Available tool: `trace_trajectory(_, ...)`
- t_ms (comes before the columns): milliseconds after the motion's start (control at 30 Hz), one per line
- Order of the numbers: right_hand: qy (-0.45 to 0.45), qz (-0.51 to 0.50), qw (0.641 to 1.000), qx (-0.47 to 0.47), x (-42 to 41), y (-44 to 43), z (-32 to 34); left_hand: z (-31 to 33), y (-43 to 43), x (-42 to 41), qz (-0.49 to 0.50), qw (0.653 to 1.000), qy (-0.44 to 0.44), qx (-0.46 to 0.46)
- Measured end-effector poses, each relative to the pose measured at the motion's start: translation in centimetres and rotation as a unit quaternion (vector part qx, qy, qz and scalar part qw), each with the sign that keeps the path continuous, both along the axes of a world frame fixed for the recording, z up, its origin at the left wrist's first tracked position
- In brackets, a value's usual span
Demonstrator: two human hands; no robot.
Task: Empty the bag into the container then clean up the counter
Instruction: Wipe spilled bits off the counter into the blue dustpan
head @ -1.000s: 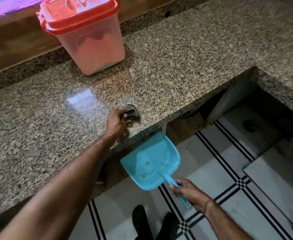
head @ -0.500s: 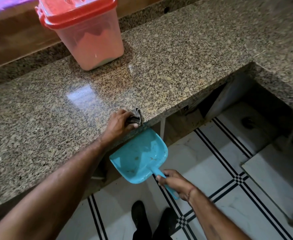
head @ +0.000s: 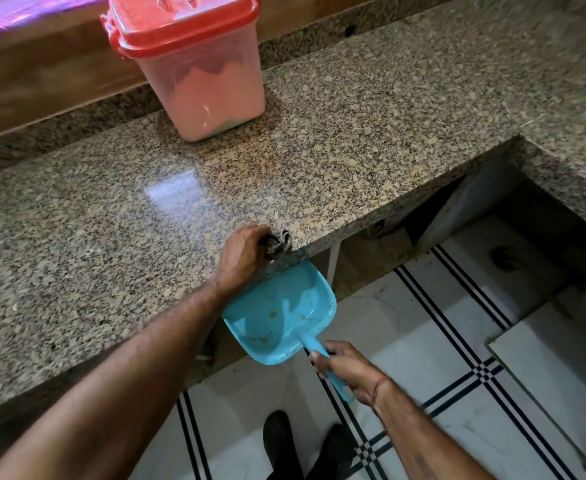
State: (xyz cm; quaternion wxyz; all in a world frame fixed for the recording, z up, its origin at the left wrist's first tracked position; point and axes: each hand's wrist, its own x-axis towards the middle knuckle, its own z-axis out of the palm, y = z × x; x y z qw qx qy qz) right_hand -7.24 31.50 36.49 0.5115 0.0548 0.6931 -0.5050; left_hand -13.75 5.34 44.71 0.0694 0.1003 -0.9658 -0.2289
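My left hand (head: 245,252) grips a small dark grey cloth (head: 279,242) at the front edge of the speckled granite counter (head: 336,161). Just below that edge, my right hand (head: 348,370) holds a turquoise dustpan (head: 281,311) by its handle, its open mouth tucked under the counter lip beneath the cloth. A few brownish crumbs lie inside the pan. A clear plastic container with a red lid (head: 194,67) stands shut at the back of the counter, partly filled with pale powder.
The counter turns a corner at the right (head: 568,161), leaving a dark open recess below. The floor is white tile with black stripes (head: 458,344). My dark shoes (head: 302,448) stand close to the counter. A wooden ledge (head: 42,77) runs behind the counter.
The left hand has dragged the cloth toward the counter's front edge. The right hand has brought the dustpan up and in under the lip, beneath the cloth.
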Motion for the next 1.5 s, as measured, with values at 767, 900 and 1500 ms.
trace_trajectory(767, -0.005, -0.031, 0.999, 0.042, 0.0, -3.6, 3.8, -0.8, 2.2, 6.2, -0.079, 0.990, -0.042, -0.111)
trace_trajectory(900, -0.003, -0.036, 0.999, 0.036, -0.4, -3.6, 4.0, 0.6, 0.4, 5.1, 0.008, 1.000, 0.018, -0.007)
trace_trajectory(1500, -0.014, -0.059, 0.998, 0.016, 0.7, -1.3, 2.1, 0.8, 0.4, -1.5, 0.119, 0.986, -0.062, 0.096)
